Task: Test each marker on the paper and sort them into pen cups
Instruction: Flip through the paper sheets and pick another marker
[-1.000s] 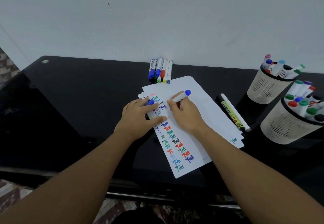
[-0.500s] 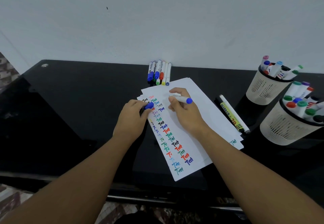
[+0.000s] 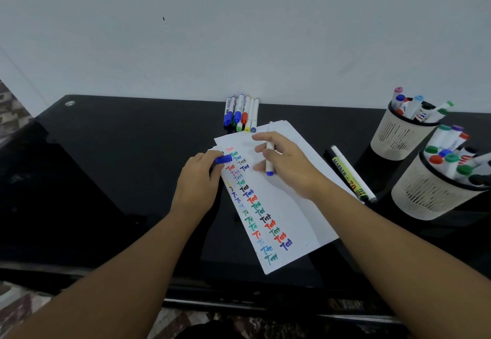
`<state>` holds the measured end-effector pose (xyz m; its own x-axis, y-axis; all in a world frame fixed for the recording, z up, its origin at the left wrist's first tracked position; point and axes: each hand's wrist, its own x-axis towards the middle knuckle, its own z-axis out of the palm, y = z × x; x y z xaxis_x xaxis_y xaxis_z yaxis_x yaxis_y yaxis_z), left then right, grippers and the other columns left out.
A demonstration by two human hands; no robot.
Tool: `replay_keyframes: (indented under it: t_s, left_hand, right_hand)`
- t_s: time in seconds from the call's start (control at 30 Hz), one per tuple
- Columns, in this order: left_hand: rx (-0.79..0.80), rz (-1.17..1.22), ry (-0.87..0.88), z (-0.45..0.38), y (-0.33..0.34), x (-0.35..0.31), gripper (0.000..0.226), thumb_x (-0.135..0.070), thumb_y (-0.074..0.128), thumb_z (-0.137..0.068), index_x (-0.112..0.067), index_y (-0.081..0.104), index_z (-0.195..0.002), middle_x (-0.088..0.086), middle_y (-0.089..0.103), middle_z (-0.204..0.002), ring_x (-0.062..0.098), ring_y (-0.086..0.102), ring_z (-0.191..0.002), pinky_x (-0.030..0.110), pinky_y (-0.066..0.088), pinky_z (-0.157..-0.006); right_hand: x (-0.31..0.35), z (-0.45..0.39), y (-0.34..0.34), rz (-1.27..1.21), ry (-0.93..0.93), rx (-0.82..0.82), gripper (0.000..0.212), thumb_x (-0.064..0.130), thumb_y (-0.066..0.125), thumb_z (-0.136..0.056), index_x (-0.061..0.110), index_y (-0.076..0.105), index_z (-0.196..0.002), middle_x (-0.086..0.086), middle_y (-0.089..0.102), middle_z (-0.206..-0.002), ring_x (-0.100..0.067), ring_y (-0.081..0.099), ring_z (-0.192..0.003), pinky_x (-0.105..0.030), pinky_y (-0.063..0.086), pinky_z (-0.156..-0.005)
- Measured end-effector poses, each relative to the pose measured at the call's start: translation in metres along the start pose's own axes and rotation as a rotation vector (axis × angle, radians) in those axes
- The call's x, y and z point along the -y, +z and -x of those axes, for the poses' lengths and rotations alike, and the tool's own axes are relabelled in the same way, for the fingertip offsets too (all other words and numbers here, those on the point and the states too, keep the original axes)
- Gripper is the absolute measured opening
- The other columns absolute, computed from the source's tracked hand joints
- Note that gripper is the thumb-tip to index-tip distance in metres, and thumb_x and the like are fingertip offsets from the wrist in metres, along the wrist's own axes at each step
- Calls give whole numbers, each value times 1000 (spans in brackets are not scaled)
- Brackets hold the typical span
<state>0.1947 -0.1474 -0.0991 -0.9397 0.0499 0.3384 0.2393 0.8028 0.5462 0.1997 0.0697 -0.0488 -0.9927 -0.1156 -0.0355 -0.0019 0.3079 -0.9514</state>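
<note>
Left hand (image 3: 198, 179) at the left edge of the paper (image 3: 287, 206), fingers pinching a blue cap (image 3: 222, 159). Paper spread on the black worktop (image 3: 106, 179), covered in two columns of coloured test words. Beyond its far edge, a row of markers (image 3: 241, 113) lying side by side against the wall. Right hand (image 3: 288, 164) over the paper, fingers curled round a white marker with a blue end (image 3: 269, 150), blue end pointing toward the person. Just right of the paper, a yellow-labelled marker (image 3: 352, 176) lying flat. Far right, two pen cups, the far cup (image 3: 396, 136) and the near cup (image 3: 427, 195), both holding markers upright.
</note>
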Motion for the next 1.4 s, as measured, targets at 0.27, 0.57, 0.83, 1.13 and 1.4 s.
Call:
replay_keyframes:
  t_s: [0.27,0.57,0.83,1.13,1.4]
  left_hand:
    - [11,40,1,1,-1,-1,30,-24,54,-104,-23,58,-133,-3,66,-116,11,57,-101,31,52,-83]
    - [25,16,53,2,-2,-5,32,-22,54,-104,-21,59,-136,-2,66,-124,12,58,-106,33,53,-88]
    - [87,-48,137,6,-5,-7,32,-26,52,-105,-24,59,-136,-3,67,-119,10,57,-102,26,47,-81]
    - [113,3,86,7,-3,-10,66,-38,58,-102,-32,26,-159,-6,66,-128,4,55,-100,24,46,-84]
    - [203,-100,79,2,1,-5,80,-72,57,-88,-27,41,-153,-4,52,-148,14,45,-134,42,43,-109]
  right_hand:
    - [0,2,-12,750,-96,69,31,30,56,-106,31,53,-137,2,66,-134,-19,62,-116,-34,51,-92]
    - [-7,-4,-14,849,-165,102,34,27,53,-108,34,55,-141,4,62,-138,-18,57,-121,-32,48,-97]
    - [-7,-5,-5,958,-256,100,34,33,50,-108,39,52,-141,10,60,-143,-16,56,-128,-44,40,-110]
    - [6,2,8,1045,-342,158,47,44,35,-111,35,27,-156,1,58,-144,-18,60,-115,-40,37,-106]
    - [0,5,-5,748,-245,85,55,35,34,-110,54,17,-159,3,61,-97,-13,59,-79,-27,51,-71]
